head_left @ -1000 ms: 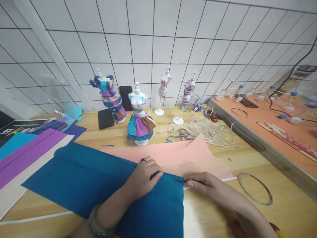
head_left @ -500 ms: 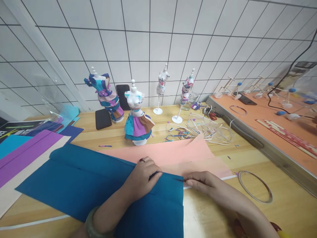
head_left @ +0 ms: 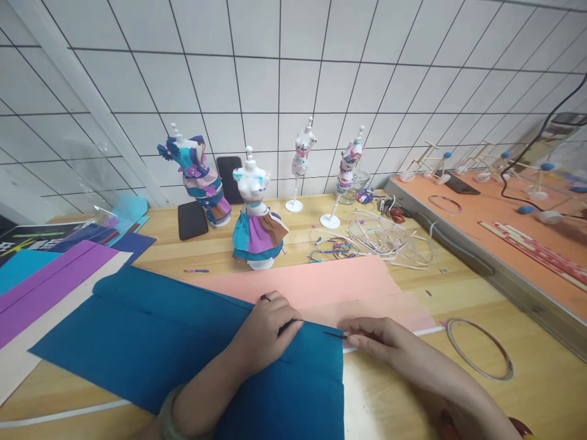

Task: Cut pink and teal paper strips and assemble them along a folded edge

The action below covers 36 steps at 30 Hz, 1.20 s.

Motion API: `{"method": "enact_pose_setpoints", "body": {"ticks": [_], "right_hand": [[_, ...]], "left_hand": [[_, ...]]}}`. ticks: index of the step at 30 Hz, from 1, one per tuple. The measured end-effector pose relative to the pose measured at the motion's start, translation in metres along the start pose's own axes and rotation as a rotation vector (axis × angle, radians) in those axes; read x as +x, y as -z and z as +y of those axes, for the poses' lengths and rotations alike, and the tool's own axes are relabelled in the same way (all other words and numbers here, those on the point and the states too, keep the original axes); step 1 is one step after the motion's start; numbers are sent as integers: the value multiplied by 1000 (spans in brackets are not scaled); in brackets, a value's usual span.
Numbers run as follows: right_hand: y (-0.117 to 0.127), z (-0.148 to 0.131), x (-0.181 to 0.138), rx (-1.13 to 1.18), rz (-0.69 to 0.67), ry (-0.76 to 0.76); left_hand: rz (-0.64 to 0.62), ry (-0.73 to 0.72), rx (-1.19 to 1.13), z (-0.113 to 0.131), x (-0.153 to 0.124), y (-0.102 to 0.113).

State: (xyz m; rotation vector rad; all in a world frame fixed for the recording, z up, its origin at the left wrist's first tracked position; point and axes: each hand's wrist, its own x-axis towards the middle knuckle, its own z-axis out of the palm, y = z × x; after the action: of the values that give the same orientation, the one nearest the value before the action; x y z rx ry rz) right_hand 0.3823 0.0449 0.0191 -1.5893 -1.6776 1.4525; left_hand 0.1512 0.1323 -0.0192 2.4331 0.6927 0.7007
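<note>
A large teal sheet [head_left: 183,342], cloth or crepe paper, lies folded along its upper edge. My left hand [head_left: 266,333] rests on it, thumb and fingers closed on that edge. At the sheet's right side my right hand [head_left: 380,342] is closed around a thin dark pointed tool [head_left: 338,335], whose tip lies over the teal near the top right corner. The fingers hide the rest of the tool, so I cannot tell its exact kind. Beneath and behind the teal is a pink sheet [head_left: 321,281].
Small dress forms stand along the wall, the nearest in a ruffled skirt [head_left: 259,235]. A phone [head_left: 192,220] lies near them. Tangled trimmings [head_left: 389,238] and a hoop [head_left: 479,348] are to the right, coloured sheets [head_left: 59,275] to the left. An orange board [head_left: 504,214] holds stick models.
The view has shifted slightly. My right hand has drawn a little to the right, so more of the dark tool shows. The left hand keeps its hold on the teal edge.
</note>
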Motion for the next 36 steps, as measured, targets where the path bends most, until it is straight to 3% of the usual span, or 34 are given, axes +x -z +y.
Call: {"method": "enact_pose_setpoints", "body": {"ticks": [13, 36], "right_hand": [[-7, 6, 7, 17, 9, -19], [-9, -9, 9, -18, 16, 57]], "left_hand": [[-16, 0, -14, 0, 1, 0], [-9, -10, 4, 1, 0, 0]]}}
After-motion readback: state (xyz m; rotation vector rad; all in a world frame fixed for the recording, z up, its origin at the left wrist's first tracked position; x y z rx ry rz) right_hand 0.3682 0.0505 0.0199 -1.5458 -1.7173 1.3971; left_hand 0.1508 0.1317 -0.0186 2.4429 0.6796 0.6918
